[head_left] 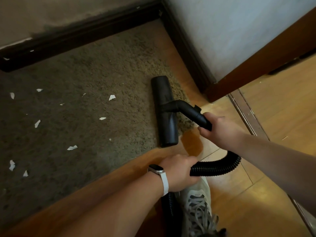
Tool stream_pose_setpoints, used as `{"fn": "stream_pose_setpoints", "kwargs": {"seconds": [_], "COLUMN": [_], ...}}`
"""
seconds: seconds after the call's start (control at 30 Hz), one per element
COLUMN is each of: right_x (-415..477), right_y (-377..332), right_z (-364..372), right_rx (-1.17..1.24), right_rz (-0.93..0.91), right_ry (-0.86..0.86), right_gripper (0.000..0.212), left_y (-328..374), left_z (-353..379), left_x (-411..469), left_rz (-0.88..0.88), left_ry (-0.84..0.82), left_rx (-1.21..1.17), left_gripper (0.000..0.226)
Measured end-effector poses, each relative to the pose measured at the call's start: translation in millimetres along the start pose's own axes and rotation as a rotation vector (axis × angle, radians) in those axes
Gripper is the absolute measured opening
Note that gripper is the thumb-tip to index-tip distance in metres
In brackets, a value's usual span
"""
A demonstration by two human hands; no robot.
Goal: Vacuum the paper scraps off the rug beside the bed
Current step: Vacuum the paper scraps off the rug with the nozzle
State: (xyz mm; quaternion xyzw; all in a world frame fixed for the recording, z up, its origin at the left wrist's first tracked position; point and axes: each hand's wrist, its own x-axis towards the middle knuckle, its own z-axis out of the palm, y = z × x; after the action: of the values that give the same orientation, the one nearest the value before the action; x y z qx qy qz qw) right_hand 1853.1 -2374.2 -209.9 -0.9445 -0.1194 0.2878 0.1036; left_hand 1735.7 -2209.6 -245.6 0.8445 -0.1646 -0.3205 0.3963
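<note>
My right hand (220, 129) grips the vacuum wand (196, 113); my left hand (179, 170) holds the ribbed hose (220, 165). The floor nozzle (165, 112) sits at the rug's (102, 74) right edge. Paper scraps (112, 97) lie untouched leftward, so sweeping that way comes next, I think.

Both hands (220, 130) (179, 171) clenched; forearms extended

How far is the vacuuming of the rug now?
Hardly started. The floor nozzle lies on the right edge of the rug, where no scraps show. In hand: the right hand grips the black tube and the left hand holds the ribbed hose. Left to do: about a dozen white paper scraps lie scattered on the rug left of the nozzle.
</note>
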Motion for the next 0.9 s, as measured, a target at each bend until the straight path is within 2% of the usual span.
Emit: {"fn": "stream_pose_setpoints", "kwargs": {"seconds": [0.27,0.47,0.73,0.9], "right_x": [-17.1,-2.5,26.3,21.1], "right_y": [25.8,7.7,-32.1,-28.8], "right_z": [1.8,1.3,2.9,6.5], "right_rx": [0.048,0.020,0.062,0.062], "right_rz": [0.137,0.091,-0.092,-0.058], "right_ry": [0.021,0.030,0.015,-0.007], "right_gripper": [0.017,0.016,0.015,0.016], "left_y": [16.5,0.3,-22.2,-22.0], "left_z": [10.8,11.3,5.2,4.9], "left_x": [9.3,-0.3,-23.6,-20.9], "left_rz": [0.035,-0.021,-0.103,-0.104], "left_ry": [-0.039,0.011,0.142,0.101], "left_rx": [0.004,-0.042,-0.106,-0.104], "left_gripper": [0.016,0.016,0.022,0.023]}}
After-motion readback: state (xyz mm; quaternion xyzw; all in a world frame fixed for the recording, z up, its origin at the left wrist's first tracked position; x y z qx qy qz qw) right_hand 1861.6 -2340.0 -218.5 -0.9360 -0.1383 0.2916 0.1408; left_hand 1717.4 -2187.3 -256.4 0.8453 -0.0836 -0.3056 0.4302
